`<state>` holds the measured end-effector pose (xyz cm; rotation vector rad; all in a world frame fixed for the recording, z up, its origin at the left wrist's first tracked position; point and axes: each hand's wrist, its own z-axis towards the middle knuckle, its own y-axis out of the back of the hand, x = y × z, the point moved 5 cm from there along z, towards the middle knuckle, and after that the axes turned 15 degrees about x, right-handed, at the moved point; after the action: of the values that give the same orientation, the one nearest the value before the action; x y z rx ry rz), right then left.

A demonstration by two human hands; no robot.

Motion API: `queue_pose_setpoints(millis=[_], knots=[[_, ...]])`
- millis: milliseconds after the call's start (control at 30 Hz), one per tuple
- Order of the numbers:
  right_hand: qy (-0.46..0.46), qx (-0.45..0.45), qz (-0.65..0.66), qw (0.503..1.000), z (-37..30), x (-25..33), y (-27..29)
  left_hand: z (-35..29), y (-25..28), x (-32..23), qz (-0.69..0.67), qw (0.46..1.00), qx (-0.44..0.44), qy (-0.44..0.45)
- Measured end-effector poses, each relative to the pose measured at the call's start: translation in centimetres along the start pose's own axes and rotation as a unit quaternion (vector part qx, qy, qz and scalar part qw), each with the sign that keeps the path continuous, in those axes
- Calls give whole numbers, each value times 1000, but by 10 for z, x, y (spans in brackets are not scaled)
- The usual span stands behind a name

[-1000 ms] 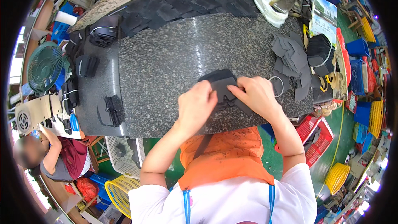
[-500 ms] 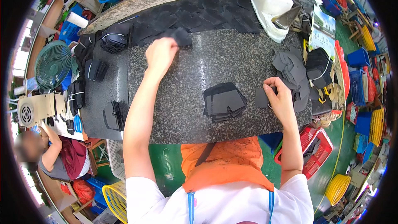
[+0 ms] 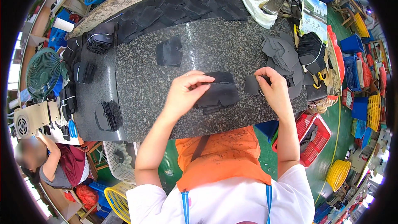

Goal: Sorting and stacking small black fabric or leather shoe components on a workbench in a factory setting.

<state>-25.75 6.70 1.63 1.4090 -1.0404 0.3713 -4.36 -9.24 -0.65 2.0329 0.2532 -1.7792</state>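
Fingers [image 3: 265, 72] on the right hand [image 3: 275, 89] pinched a grey piece [image 3: 251, 85] by its edge, leaving its face clear; left hand [image 3: 186, 93], couldn't tell.

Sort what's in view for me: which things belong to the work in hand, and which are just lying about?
Work in hand, judging by the hands:
- dark stack, at the left hand's fingertips
- small grey piece, held by the right hand
- probably the loose grey pieces

Lying about, apparently:
- green fan
- white roll
- yellow basket
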Motion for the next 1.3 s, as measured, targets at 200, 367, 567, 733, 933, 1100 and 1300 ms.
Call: queue_pose_setpoints(millis=[200, 367, 567, 733, 933, 1100, 1300], knots=[[46, -31, 153, 987, -2, 23, -14, -13, -9, -21, 183, 968, -114, -129], [68, 105, 157, 980, 12, 49, -55, -10, -21, -22, 76, 992, -65, 75], [32, 102, 48, 993, 17, 40, -68, -3, -17, 2, 54, 990, -51, 117], [37, 86, 31, 995, 17, 34, -72, 2, -22, -9, 179, 979, -7, 102], [116, -97, -165, 975, 2, 26, -28, 18, 33, -36, 542, 830, -125, 24], [58, -355, -241, 901, -22, -44, 70, 29, 58, 6, 559, 820, -109, 55], [-148, -248, -322, 902, -5, -74, 84, 8, 42, -10, 264, 958, -108, -17]])
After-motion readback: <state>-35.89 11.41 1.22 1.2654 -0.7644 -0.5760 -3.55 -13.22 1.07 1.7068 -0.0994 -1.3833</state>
